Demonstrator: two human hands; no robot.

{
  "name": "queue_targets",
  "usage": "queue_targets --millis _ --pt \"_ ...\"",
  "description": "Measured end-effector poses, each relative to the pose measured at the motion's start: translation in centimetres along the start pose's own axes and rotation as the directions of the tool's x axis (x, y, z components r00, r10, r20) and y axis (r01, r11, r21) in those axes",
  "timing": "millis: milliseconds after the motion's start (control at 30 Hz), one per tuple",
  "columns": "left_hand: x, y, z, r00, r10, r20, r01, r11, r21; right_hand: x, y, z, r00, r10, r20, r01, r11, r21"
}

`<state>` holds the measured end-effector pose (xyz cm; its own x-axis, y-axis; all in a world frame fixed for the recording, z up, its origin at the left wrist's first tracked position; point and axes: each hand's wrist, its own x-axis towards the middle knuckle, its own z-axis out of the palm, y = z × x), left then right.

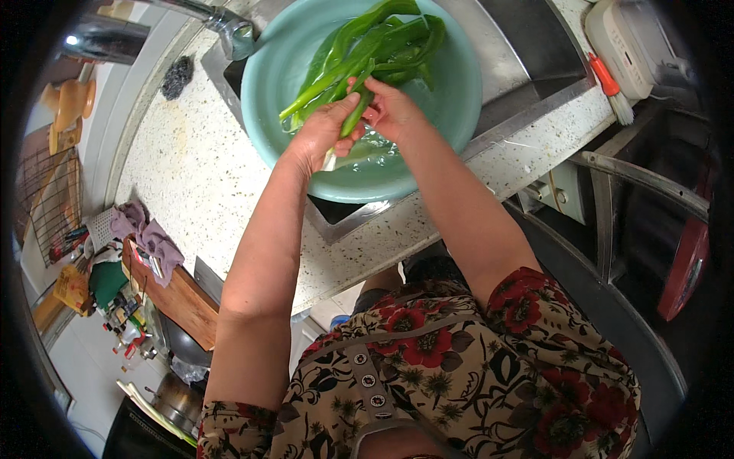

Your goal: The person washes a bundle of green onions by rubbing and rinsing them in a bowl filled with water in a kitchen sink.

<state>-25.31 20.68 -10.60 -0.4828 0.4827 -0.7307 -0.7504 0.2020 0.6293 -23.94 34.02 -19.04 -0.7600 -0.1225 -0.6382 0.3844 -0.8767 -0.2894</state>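
My left hand (pixel 325 131) is closed around a long green stalk (pixel 356 112), of leek or green onion, whose pale end shows below the fist. Higher on the same stalk, my right hand (pixel 395 109) grips it between thumb and fingers. Both hands are over a round light-green plastic basin (pixel 459 123) with water in it. More stalks with broad, wet green leaves (pixel 367 49) lie in the basin, just beyond my hands. The leaves and fingers partly hide each other, so the number of stalks cannot be told.
A metal faucet (pixel 235 35) reaches the basin's left rim. The basin rests over a steel sink (pixel 507 34) in a speckled countertop (pixel 189 155). A dark scouring pad (pixel 177 77) lies left; a red-handled brush (pixel 608 80) lies right. A wooden board (pixel 172 292) is at lower left.
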Motion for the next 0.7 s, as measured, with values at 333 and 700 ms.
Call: queue_targets --millis 333,700 --pt "-1.6 0.5 -1.0 0.999 0.024 0.021 -0.025 0.998 0.058 0.1 -4.3 0.1 0.940 -0.327 -0.094 0.290 0.915 -0.279" --pt "-1.1 -0.7 -1.1 0.992 0.056 -0.110 -0.047 0.996 0.077 -1.0 0.3 0.0 0.989 -0.134 0.057 0.143 0.967 -0.211"
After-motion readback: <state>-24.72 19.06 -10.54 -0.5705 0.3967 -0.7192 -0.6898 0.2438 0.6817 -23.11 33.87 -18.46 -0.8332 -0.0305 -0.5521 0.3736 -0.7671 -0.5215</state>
